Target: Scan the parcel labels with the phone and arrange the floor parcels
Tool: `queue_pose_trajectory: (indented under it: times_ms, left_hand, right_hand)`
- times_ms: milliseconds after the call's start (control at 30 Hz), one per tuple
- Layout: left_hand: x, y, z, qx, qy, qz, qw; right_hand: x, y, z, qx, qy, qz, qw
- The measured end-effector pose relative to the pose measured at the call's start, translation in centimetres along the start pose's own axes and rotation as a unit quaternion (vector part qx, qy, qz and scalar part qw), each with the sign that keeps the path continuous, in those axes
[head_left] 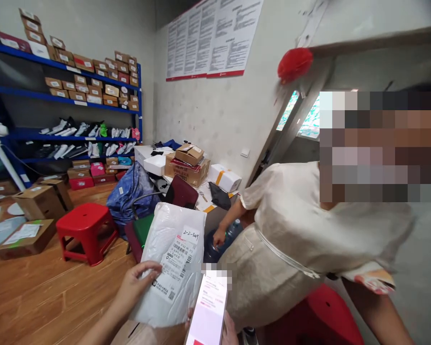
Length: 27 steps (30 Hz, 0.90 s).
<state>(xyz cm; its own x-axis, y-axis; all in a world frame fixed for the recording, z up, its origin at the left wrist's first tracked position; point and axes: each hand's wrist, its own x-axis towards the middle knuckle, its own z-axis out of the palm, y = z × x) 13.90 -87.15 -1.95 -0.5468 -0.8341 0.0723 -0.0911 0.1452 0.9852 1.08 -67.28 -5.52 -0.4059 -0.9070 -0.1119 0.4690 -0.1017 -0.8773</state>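
A white padded parcel [151, 306] with a printed label and the handwritten marks "2-2-3049" stands tilted at the lower centre. My left hand [141, 282] grips its left side, thumb and fingers on the front near the label. Just right of the parcel, my right hand [230, 330] is wrapped round a lit phone [206, 316], which overlaps the parcel's lower right edge. Part of the phone's top is blurred out.
A seated person [283, 206] is close on the right. Red stools [86, 220] stand left and lower right. Behind are a cluttered table with boxes [188, 167], a blue bag [132, 191] and shelves [140, 96] of shoes and boxes. Cartons [39, 201] lie at left.
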Motion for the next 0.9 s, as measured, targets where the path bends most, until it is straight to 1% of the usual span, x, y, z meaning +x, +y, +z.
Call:
queue_pose_trajectory:
  times_ms: [67, 133, 233, 300, 400, 467, 533, 567, 667, 767, 833, 867, 900]
  left_hand:
    - [1.7, -0.4, -1.3, -0.007, 0.010, -0.011, 1.000]
    - [3.1, -1.0, -2.1, -0.018, 0.025, -0.021, 0.999]
    - [4.8, -2.0, -2.9, -0.037, 0.054, -0.036, 0.997]
    - [5.9, -2.6, -3.3, -0.043, 0.078, -0.042, 0.995]
    - [7.5, -3.2, -4.0, -0.029, 0.116, -0.039, 0.992]
    - [8.5, -3.6, -4.7, -0.013, 0.147, -0.031, 0.989]
    - [9.2, -3.9, -5.6, 0.005, 0.175, -0.025, 0.984]
    - [9.6, -4.0, -6.0, 0.016, 0.187, -0.027, 0.982]
    - [10.8, -4.2, -7.0, 0.051, 0.219, -0.042, 0.974]
    - [11.8, -4.2, -7.3, 0.061, 0.243, -0.044, 0.967]
    - [12.3, -4.2, -7.2, 0.061, 0.253, -0.040, 0.965]
    - [12.5, -4.2, -7.2, 0.064, 0.258, -0.038, 0.963]
    - [12.7, -4.2, -7.1, 0.067, 0.264, -0.038, 0.961]
  right_hand:
    - [2.6, 0.4, 0.5, 0.025, -0.006, 0.019, 0.999]
    - [4.8, 0.8, 0.7, 0.085, -0.019, 0.055, 0.995]
    - [7.7, 0.9, 0.8, 0.194, -0.039, 0.109, 0.974]
    - [9.5, 0.4, 0.8, 0.225, -0.042, 0.120, 0.966]
    - [12.3, -1.3, 1.4, 0.238, -0.022, 0.138, 0.961]
    - [14.2, -2.6, 2.0, 0.234, 0.007, 0.151, 0.960]
    - [16.1, -3.7, 2.6, 0.227, 0.017, 0.156, 0.961]
    - [17.1, -4.1, 2.9, 0.224, 0.008, 0.156, 0.962]
    - [19.7, -5.0, 3.4, 0.229, -0.048, 0.166, 0.958]
    - [22.0, -5.5, 3.8, 0.235, -0.079, 0.190, 0.950]
    - [23.4, -5.7, 4.0, 0.232, -0.076, 0.221, 0.944]
    - [24.0, -5.7, 4.1, 0.224, -0.065, 0.237, 0.943]
    - [24.6, -5.7, 4.1, 0.207, -0.040, 0.243, 0.947]
